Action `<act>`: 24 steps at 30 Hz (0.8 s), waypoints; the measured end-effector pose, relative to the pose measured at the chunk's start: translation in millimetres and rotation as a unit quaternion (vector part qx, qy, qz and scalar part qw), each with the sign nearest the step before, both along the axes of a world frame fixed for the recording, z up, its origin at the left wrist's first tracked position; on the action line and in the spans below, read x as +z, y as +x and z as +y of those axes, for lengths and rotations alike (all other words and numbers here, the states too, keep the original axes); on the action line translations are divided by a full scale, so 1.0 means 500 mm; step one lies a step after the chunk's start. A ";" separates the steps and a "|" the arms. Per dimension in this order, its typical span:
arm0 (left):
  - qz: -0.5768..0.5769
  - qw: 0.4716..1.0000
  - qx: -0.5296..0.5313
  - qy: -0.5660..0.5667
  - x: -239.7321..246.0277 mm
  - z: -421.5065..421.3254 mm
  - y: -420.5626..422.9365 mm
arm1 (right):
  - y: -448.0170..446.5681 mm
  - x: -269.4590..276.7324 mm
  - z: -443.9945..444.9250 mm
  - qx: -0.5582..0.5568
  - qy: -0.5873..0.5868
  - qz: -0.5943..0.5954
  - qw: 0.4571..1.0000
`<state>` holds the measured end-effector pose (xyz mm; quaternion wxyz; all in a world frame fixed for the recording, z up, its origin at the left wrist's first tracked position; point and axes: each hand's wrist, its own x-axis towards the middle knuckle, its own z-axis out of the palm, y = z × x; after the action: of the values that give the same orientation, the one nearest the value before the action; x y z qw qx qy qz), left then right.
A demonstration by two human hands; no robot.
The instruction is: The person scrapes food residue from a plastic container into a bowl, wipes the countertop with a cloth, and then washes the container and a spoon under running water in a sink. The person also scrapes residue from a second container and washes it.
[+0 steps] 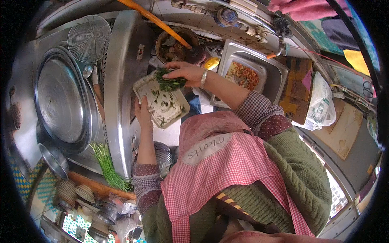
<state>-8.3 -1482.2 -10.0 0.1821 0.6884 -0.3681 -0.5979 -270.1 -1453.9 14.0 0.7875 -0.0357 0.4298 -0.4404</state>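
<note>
My left hand [142, 112] grips the near left rim of a rectangular off-white plastic tub [164, 106]. The tub is tilted, and bits of chopped greens cling to its floor and walls. A clump of dark green chopped herbs [170, 81] is in my right hand [187, 74], over the tub's far side. My right wrist wears a bracelet. To the left, a bunch of long thin green stalks [111, 167] lies across the steel counter edge.
A steel stove counter [121, 91] at left carries a large round pan [62, 97], a wire strainer [89, 38] and a ladle [88, 71]. Beyond my right arm, a steel sink [270, 79] holds red and orange food scraps. An orange pole [158, 21] slants near a waste bucket [173, 45].
</note>
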 end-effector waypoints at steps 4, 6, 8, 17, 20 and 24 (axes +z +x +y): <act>0.010 1.000 0.009 0.010 -0.037 0.048 0.054 | -0.054 -0.091 -0.034 0.018 0.061 0.126 0.990; 0.032 0.999 0.030 0.016 -0.047 0.059 0.069 | -0.071 -0.150 -0.070 0.079 0.033 0.253 0.964; 0.043 0.998 0.047 0.023 -0.054 0.066 0.078 | -0.083 -0.213 -0.110 0.131 0.030 0.319 0.938; 0.072 0.996 0.043 0.007 -0.048 0.029 0.038 | -0.045 -0.232 -0.138 0.148 -0.045 0.661 0.735; 0.078 0.997 0.017 -0.013 -0.023 0.016 0.003 | -0.002 -0.114 -0.062 0.003 -0.242 0.597 0.765; 0.106 0.993 -0.035 -0.047 0.016 0.010 -0.055 | 0.060 -0.026 0.014 0.142 -0.324 0.597 0.720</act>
<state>-35.7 -1477.3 -2.2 0.2306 0.5986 -0.3985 -0.6556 -240.2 -1447.0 0.9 0.3612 -0.6051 0.6318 -0.3229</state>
